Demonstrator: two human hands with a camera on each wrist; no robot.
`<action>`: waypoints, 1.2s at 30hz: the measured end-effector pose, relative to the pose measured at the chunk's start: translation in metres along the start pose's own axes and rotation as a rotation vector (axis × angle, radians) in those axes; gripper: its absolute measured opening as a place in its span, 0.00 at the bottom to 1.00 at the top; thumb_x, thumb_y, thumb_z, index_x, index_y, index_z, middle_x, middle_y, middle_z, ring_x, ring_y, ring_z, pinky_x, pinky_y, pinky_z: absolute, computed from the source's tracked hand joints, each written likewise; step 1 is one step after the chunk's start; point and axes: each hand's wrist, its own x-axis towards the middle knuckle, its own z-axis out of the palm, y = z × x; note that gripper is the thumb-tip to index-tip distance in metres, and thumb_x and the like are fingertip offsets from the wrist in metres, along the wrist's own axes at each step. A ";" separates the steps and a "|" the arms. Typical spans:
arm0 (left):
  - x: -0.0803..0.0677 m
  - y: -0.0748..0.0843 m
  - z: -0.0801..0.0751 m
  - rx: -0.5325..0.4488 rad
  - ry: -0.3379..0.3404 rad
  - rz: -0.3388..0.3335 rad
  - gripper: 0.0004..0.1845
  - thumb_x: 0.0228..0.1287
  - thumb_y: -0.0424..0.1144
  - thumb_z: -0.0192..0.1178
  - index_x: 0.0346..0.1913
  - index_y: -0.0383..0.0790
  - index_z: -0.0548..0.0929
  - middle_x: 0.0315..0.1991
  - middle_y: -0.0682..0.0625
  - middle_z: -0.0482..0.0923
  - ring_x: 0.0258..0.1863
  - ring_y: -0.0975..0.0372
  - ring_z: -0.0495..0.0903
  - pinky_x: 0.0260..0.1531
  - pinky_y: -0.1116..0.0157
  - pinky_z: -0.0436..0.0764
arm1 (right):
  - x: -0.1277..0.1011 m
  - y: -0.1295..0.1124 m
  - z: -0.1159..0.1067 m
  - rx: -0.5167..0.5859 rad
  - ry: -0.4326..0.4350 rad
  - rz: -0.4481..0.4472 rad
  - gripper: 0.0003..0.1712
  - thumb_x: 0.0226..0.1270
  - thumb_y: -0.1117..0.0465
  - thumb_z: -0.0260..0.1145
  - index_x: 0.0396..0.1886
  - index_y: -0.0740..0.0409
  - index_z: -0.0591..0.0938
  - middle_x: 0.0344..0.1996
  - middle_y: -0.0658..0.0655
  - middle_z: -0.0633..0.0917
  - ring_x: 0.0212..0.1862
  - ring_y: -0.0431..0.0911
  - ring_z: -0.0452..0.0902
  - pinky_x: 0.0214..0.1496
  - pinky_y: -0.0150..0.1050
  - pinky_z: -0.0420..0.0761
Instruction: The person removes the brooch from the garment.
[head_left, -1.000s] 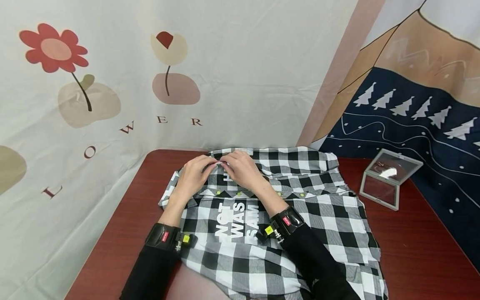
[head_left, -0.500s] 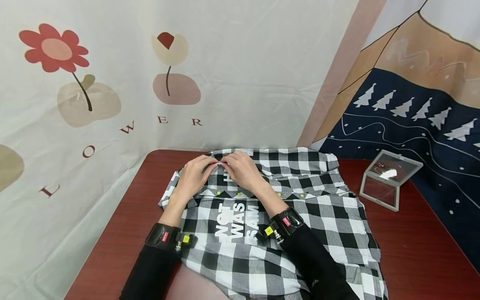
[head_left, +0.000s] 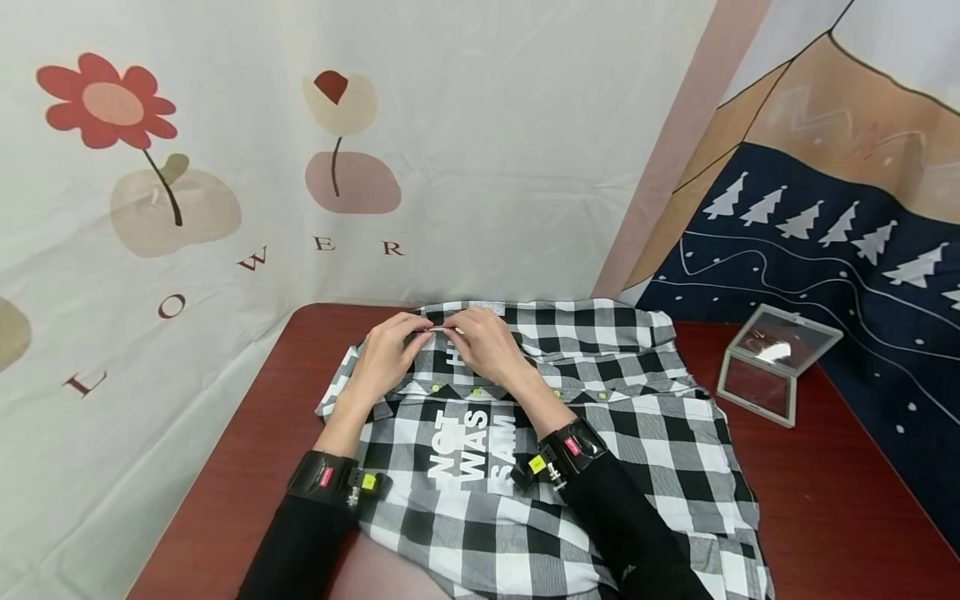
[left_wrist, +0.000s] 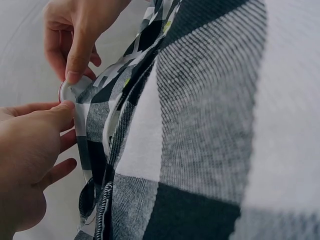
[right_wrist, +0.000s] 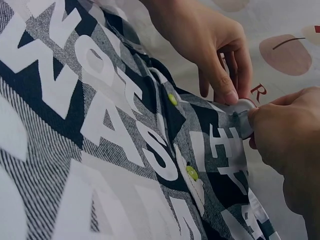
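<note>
A black-and-white checked shirt (head_left: pixel 570 433) is spread over a dark red table (head_left: pixel 840 492), with white printed letters (head_left: pixel 474 446) on its upper side and small yellow-green buttons (right_wrist: pixel 172 99) along a seam. Its far edge, close to the backdrop cloth (head_left: pixel 225 167), is gripped by both hands. The left hand (head_left: pixel 386 354) is laid on the fabric with its thumb and fingers pinched on that edge, and the right hand (head_left: pixel 483 342) is pinched on the same edge just beside it, so that the fingertips of the two hands nearly meet. In the left wrist view a small round white piece (left_wrist: pixel 67 91) at the edge of the cloth is pressed between the thumbs; in the right wrist view the same piece is seen at the top of the printed panel, held from both sides. What this piece is cannot be told. Black sleeves (head_left: pixel 637 533) and wrist bands (head_left: pixel 330 477) are worn on both arms, which rest across the shirt. A small clear box (head_left: pixel 776 362) with its lid up is set well apart on the table, to the right of the shirt.
</note>
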 end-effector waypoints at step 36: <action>0.001 0.000 0.006 -0.106 0.012 -0.087 0.11 0.82 0.32 0.68 0.58 0.34 0.93 0.50 0.37 0.93 0.42 0.47 0.92 0.42 0.50 0.87 | -0.013 0.010 0.016 0.517 0.101 0.344 0.07 0.82 0.58 0.75 0.49 0.52 0.97 0.37 0.55 0.96 0.31 0.40 0.84 0.36 0.32 0.79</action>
